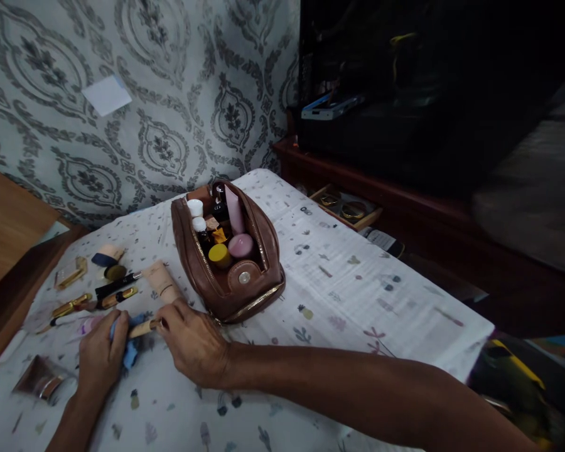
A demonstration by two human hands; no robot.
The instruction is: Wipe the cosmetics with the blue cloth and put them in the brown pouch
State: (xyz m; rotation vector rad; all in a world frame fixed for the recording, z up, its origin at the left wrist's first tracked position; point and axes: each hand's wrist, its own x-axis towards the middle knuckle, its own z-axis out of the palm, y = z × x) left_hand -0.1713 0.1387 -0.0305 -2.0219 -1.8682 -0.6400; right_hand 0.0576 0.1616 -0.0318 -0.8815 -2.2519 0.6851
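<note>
A slim beige tube [144, 328] lies between my two hands, low over the sheet. Closed around its left end with a blue cloth [130, 355] is my left hand [98, 351]. My right hand [193, 344] pinches the tube's other end, and the fingertips partly hide it. Just beyond the right hand, a larger beige squeeze tube [161, 281] rests on the sheet. An unzipped brown cosmetic bag [275, 257] stands behind it, holding a yellow-capped jar [220, 255], a pink-lidded jar [241, 246], a pink tube [234, 210] and white-capped bottles.
Left of the bag lie several cosmetics, including a black tube [117, 285], a gold tube [70, 306] and a compact [70, 273]. A brown-toned tube [40, 380] sits near my left wrist. The patterned sheet [339, 326] ends at right beside a dark cabinet with a small tray [358, 220].
</note>
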